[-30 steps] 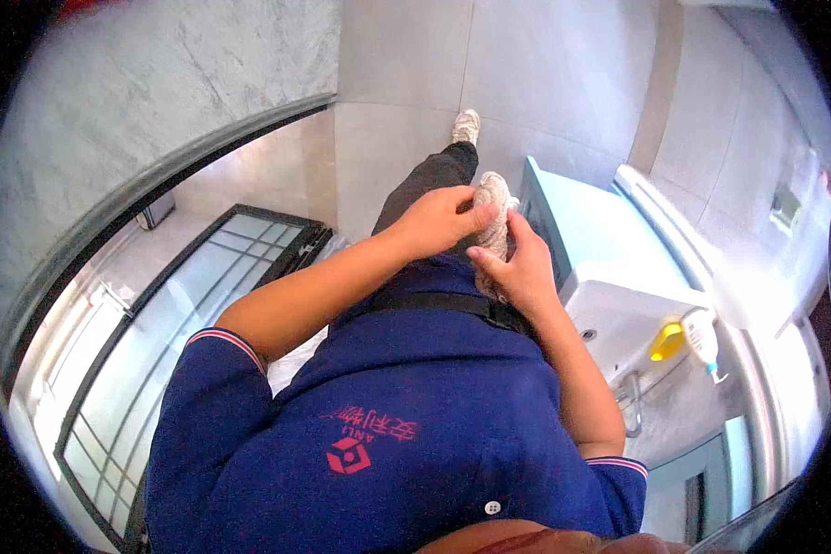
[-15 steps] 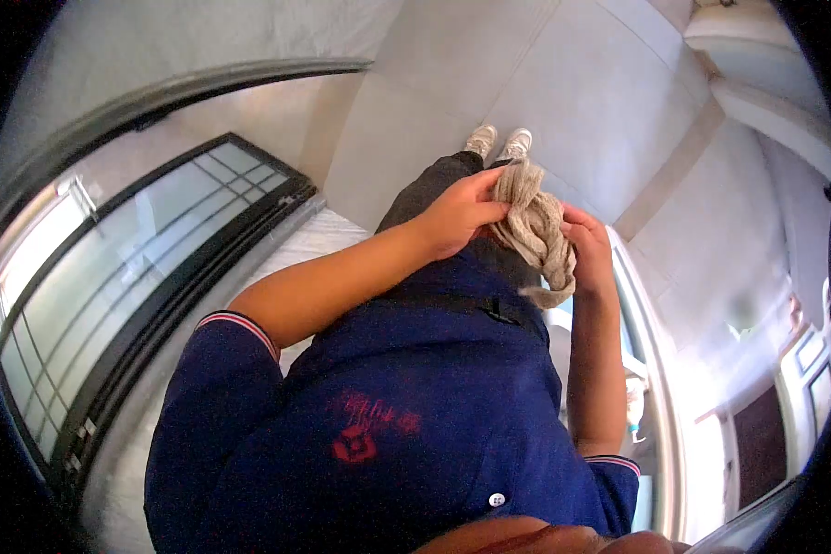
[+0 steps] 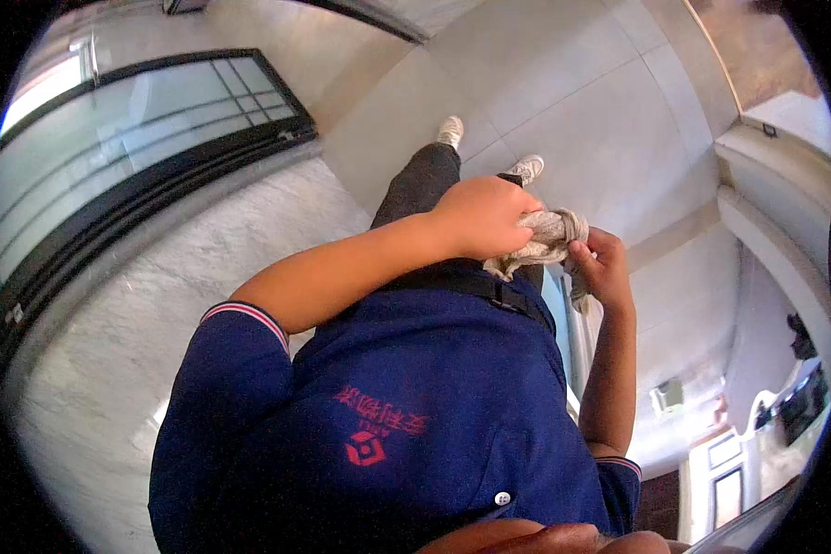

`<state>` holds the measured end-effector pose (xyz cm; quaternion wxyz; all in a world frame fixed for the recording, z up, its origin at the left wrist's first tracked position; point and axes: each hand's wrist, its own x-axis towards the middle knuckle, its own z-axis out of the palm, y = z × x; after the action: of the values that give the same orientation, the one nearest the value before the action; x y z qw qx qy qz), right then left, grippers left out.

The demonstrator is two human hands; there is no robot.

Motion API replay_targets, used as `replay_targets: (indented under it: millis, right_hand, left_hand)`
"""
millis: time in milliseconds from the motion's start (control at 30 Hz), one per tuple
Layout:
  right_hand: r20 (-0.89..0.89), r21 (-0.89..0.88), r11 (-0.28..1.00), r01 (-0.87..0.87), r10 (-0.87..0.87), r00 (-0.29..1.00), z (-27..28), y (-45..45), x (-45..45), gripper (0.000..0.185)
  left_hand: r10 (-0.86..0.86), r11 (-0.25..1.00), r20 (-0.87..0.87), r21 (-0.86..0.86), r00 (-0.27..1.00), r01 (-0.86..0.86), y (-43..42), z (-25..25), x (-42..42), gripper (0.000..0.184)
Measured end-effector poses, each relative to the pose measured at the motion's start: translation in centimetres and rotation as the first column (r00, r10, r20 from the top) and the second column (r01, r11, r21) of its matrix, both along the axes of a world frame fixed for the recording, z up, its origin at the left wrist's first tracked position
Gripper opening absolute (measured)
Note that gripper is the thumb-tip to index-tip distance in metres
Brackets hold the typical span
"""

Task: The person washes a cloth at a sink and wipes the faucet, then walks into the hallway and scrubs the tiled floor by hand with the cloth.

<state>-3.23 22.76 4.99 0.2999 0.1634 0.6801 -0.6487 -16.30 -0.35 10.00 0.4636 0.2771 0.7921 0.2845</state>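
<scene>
Panel (image 3: 157,129) of glass, black-framed, is seen at far left, a pale grey-veined surface (image 3: 194,268) just below it. Next, the left forearm is stretched across the blue shirt (image 3: 388,360). Cloth (image 3: 556,224) is gripped by the left hand (image 3: 485,219), fingers curled shut around its left end, back of the hand turned up. The cloth (beige, bunched, looks knitted) is held up in front of the waist, near the black belt (image 3: 523,307). Its long axis is laid crosswise from left hand to right, close to level in view; a loose flap is pointed down toward the belt, below the left knuckles. Beyond it, light shoes (image 3: 450,132) are set apart on the tiled floor (image 3: 572,74). The middle of the cloth is left uncovered between the two sets of fingers. At its right end it is pinched by the right hand (image 3: 607,268), thumb pressed on the near side, other fingers partly hidden. A tail is hung below the right thumb, pointed down, beside the palm.
</scene>
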Motion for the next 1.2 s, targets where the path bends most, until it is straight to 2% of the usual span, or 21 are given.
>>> replay_targets:
  millis: [67,167,200,300,333,433,467,567,600,667,700,767,867,933,967,1000,1033,1067,1100,1133,1200]
  right_hand:
    - [-0.09,0.204,0.962,-0.181,0.203,0.975,1.0,-1.1,-1.8,0.025]
    - [-0.202,0.331,0.928,-0.17,0.245,0.948,1.9,-5.3,-4.3,0.03]
    - [-0.093,0.34,0.921,-0.188,0.233,0.968,2.9,-7.3,-5.6,0.043]
    - [-0.229,0.162,0.985,-0.053,0.09,0.969,4.7,-14.5,-8.9,0.059]
    - [-0.376,0.122,0.99,-0.077,0.118,0.919,3.8,-16.3,-10.0,0.064]
    - [-0.256,0.237,0.92,-0.312,0.369,0.894,3.9,-22.6,-13.8,0.057]
    - [-0.223,0.262,0.894,-0.363,0.422,0.879,3.7,-25.3,-14.9,0.05]
    - [-0.174,0.358,0.751,-0.555,0.638,0.75,3.3,-33.9,-18.4,0.046]
    - [-0.148,0.354,0.724,-0.592,0.668,0.729,2.8,-36.3,-19.4,0.037]
    - [0.015,0.365,0.639,-0.677,0.723,0.691,2.9,-41.2,-21.4,0.034]
    - [0.105,0.366,0.592,-0.718,0.74,0.664,2.9,-44.0,-22.2,0.032]
    - [0.086,0.355,0.552,-0.754,0.784,0.615,1.9,-47.5,-23.3,0.034]
    - [0.043,0.373,0.44,-0.817,0.871,0.489,1.0,-50.7,-24.6,0.036]
    - [0.048,0.376,0.334,-0.864,0.925,0.378,1.6,-52.8,-25.8,0.039]
    - [0.067,0.349,0.34,-0.874,0.921,0.385,1.6,-53.3,-26.2,0.04]
    - [0.085,0.324,0.349,-0.879,0.915,0.395,1.2,-54.4,-26.8,0.042]
    - [0.101,0.298,0.363,-0.883,0.908,0.407,1.0,-55.2,-27.3,0.043]
    - [0.165,0.215,0.415,-0.884,0.877,0.452,1.5,-56.4,-28.2,0.047]
    - [0.121,0.16,0.501,-0.851,0.845,0.52,0.9,-56.3,-27.9,0.047]
    - [0.087,0.104,0.58,-0.808,0.804,0.589,0.3,-56.5,-27.7,0.047]
    - [0.051,0.002,0.681,-0.733,0.732,0.68,-1.7,-57.4,-26.9,0.048]
  left_hand:
    - [0.084,0.996,-0.05,0.03,0.995,-0.083,-2.1,-0.1,-0.3,0.039]
    - [0.261,0.962,-0.049,0.095,0.964,-0.255,-6.0,-1.0,-1.3,0.035]
    - [0.327,0.94,-0.032,0.112,0.944,-0.322,-7.5,-1.2,-1.5,0.034]
    - [0.409,0.882,-0.023,0.269,0.912,-0.388,-12.4,-1.0,-3.5,0.032]
    - [0.37,0.889,-0.005,0.292,0.929,-0.353,-14.2,-0.8,-4.1,0.031]
    - [0.42,0.834,0.114,0.343,0.901,-0.432,-20.4,-1.2,-4.4,0.03]
    - [0.436,0.81,0.204,0.337,0.877,-0.481,-23.1,-1.6,-4.8,0.031]
    - [0.538,0.746,0.201,0.339,0.819,-0.573,-31.3,-2.9,-5.3,0.032]
    - [0.577,0.746,0.143,0.309,0.804,-0.59,-33.6,-2.9,-5.6,0.033]
    - [0.636,0.744,0.026,0.247,0.771,-0.621,-38.1,-2.5,-5.6,0.035]
    - [0.637,0.764,-0.033,0.16,0.77,-0.625,-40.9,-2.3,-5.7,0.035]
    - [0.625,0.772,-0.142,-0.03,0.768,-0.634,-45.9,-1.9,-6.2,0.035]
    - [0.637,0.718,-0.097,-0.286,0.765,-0.635,-50.4,-5.9,-4.0,0.034]
    - [0.764,0.564,-0.153,-0.314,0.627,-0.764,-51.5,-6.4,-2.3,0.033]
    - [0.812,0.48,-0.185,-0.329,0.554,-0.814,-52.0,-6.6,-1.6,0.032]
    - [0.847,0.419,-0.213,-0.298,0.488,-0.858,-52.8,-7.8,-0.8,0.04]
    - [0.911,0.323,-0.182,-0.245,0.37,-0.914,-53.1,-8.4,-0.2,0.042]
    - [0.957,0.222,-0.144,-0.193,0.251,-0.956,-53.5,-9.0,0.2,0.045]
    - [0.986,0.113,-0.104,-0.147,0.129,-0.983,-53.0,-9.5,0.8,0.048]
    - [0.996,0.028,0.082,-0.096,0.02,-0.995,-52.8,-10.1,1.0,0.048]
    - [0.876,-0.171,0.452,-0.036,-0.169,-0.985,-52.9,-12.6,0.9,0.051]
